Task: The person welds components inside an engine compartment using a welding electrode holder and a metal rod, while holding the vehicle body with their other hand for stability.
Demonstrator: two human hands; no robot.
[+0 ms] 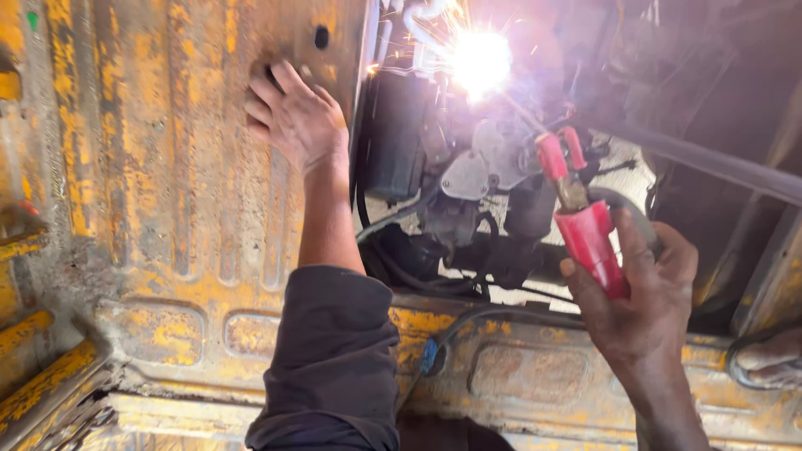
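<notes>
My left hand (294, 115) rests flat, fingers spread, on a worn yellow ribbed metal panel (167, 167), near its right edge. My right hand (643, 292) grips the red handle of a welding electrode holder (585, 225). A thin electrode rod (520, 107) runs up-left from the holder's red jaws to a bright white arc with sparks (478, 58). The arc's glare hides the spot being welded.
Below the arc sits an engine with grey metal parts (468, 179) and black hoses (418, 267). A black cable with a blue connector (430, 355) lies on the lower yellow panel. A dark bar (710, 163) crosses at right. A foot in a sandal (773, 359) shows at the right edge.
</notes>
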